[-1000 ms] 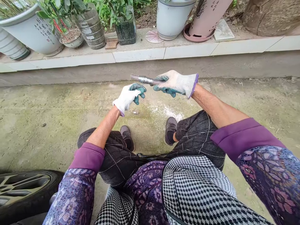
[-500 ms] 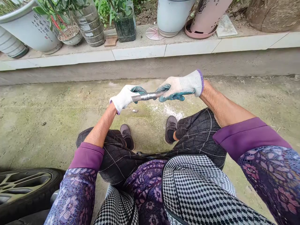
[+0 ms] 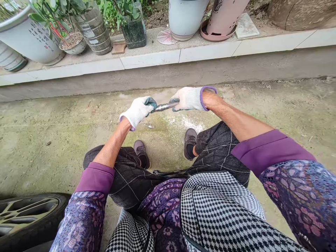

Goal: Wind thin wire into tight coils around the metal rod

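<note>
A short grey metal rod [image 3: 165, 106] with a ribbed middle hangs level above the concrete ground, between my knees. My left hand [image 3: 138, 110], in a white glove with a green palm, is closed round the rod's left end. My right hand [image 3: 189, 99], gloved the same way, is closed round its right end with the knuckles turned up. Only the rod's middle shows between the two gloves.
A small pale object [image 3: 151, 126] lies on the ground under the rod, beside a white powdery patch [image 3: 191, 124]. My two shoes [image 3: 190, 139] rest below. Potted plants [image 3: 132, 24] and tubs [image 3: 183, 17] line a raised ledge [image 3: 168, 57] ahead. A car tyre [image 3: 28, 217] sits at lower left.
One second ago only my right hand held the rod, raised, with my left hand loosely curled below it. The rod came down, my left hand closed on its end, and my right wrist rolled over.
</note>
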`<state>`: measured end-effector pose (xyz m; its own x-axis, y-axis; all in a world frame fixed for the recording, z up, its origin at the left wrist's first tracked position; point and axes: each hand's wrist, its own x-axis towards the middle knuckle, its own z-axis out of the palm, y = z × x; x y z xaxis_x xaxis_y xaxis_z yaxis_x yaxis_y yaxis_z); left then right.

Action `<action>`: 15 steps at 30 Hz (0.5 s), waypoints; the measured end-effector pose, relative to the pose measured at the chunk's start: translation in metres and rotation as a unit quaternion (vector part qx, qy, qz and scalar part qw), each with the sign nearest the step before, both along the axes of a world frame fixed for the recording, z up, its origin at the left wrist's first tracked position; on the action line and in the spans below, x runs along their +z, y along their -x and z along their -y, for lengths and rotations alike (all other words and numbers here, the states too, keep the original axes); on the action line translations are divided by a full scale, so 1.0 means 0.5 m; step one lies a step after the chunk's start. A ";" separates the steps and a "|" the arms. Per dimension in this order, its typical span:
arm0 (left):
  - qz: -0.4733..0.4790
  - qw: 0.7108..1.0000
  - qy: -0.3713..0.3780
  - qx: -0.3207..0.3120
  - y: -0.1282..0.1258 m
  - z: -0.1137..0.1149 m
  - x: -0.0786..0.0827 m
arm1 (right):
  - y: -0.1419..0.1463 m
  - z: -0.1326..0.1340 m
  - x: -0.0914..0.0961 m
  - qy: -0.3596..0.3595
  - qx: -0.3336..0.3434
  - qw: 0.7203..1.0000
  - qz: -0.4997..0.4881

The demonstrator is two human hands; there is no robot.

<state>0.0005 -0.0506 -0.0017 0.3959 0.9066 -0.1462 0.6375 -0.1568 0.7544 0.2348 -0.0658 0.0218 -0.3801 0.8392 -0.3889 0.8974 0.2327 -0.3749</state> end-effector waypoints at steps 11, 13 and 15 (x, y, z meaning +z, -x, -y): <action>0.155 0.984 0.077 0.046 -0.009 0.025 0.030 | -0.003 -0.007 0.021 -0.057 -0.094 0.988 -0.110; 0.170 0.981 0.073 0.063 -0.009 0.025 0.031 | 0.003 -0.008 0.021 -0.057 -0.109 0.986 -0.109; 0.193 0.975 0.069 0.081 -0.008 0.024 0.029 | 0.008 -0.007 0.024 -0.035 -0.135 0.981 -0.135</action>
<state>0.0044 -0.0625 0.0126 0.2995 0.9437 -0.1404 0.3101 0.0428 0.9497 0.2306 -0.0624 0.0338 -0.2211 0.9446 -0.2426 0.7998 0.0334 -0.5993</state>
